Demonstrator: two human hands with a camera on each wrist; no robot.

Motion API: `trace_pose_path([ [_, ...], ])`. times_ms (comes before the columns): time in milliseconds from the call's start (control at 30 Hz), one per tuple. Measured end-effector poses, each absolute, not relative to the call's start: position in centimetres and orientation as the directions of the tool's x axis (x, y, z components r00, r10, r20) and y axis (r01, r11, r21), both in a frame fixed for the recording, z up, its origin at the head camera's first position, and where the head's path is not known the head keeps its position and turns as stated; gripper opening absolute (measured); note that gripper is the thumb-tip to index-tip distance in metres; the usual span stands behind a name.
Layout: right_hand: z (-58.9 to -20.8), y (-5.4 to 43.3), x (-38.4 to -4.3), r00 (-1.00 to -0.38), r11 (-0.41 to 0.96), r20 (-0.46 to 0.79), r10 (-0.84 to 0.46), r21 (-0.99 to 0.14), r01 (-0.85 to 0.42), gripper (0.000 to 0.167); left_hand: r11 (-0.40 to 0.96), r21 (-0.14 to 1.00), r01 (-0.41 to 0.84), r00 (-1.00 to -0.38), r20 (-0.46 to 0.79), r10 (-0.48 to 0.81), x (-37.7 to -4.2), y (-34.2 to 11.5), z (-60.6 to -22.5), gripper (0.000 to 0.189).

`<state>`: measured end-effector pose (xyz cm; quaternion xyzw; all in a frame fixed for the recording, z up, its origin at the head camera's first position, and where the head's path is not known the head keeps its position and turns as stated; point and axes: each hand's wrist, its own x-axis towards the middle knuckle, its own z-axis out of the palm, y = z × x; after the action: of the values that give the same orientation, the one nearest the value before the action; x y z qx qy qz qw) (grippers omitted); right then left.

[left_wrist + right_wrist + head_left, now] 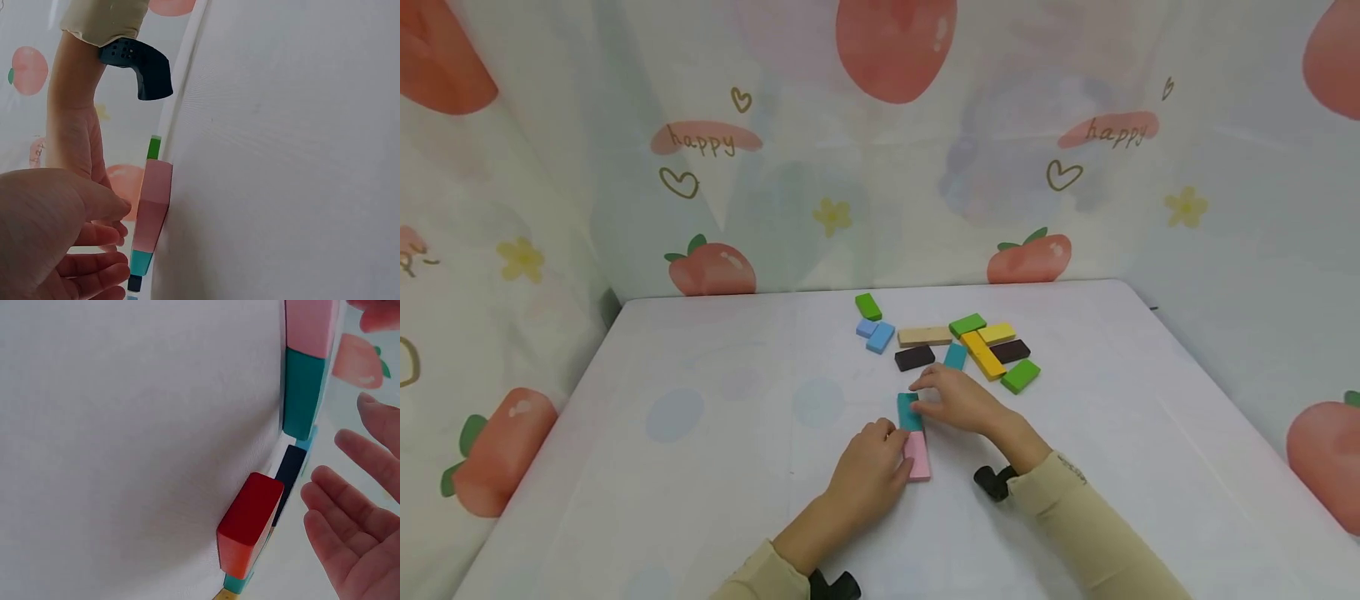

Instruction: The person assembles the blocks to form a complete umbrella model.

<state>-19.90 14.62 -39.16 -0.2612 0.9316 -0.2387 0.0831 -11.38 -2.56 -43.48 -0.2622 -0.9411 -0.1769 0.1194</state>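
Observation:
A pink block (917, 457) lies end to end with a teal block (908, 410) in the middle of the table. My left hand (869, 468) is at the pink block's left side, fingers loosely bent and thumb tip close to it; whether it touches is unclear. Above the teal block hovers my right hand (958, 402), its fingers loosely extended and nothing held in the right wrist view. That view also shows a red block (251, 509) near the right hand; in the head view the hand hides it.
Farther back lie several loose blocks, including a dark block (914, 358), a natural wood block (925, 337), a blue block (881, 337), an orange block (982, 356) and a green block (1020, 377). A printed curtain (880, 167) hangs behind the white table (715, 508).

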Motion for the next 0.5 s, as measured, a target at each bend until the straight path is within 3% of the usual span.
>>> trace_pose_path([
  [500, -39.6, 16.9, -22.9, -0.947, 0.859, -0.003, -0.320, -0.424, -0.289, 0.032, 0.791, 0.263, 0.553, -0.824, 0.314, 0.472, -12.4, -2.8, -43.1, 0.038],
])
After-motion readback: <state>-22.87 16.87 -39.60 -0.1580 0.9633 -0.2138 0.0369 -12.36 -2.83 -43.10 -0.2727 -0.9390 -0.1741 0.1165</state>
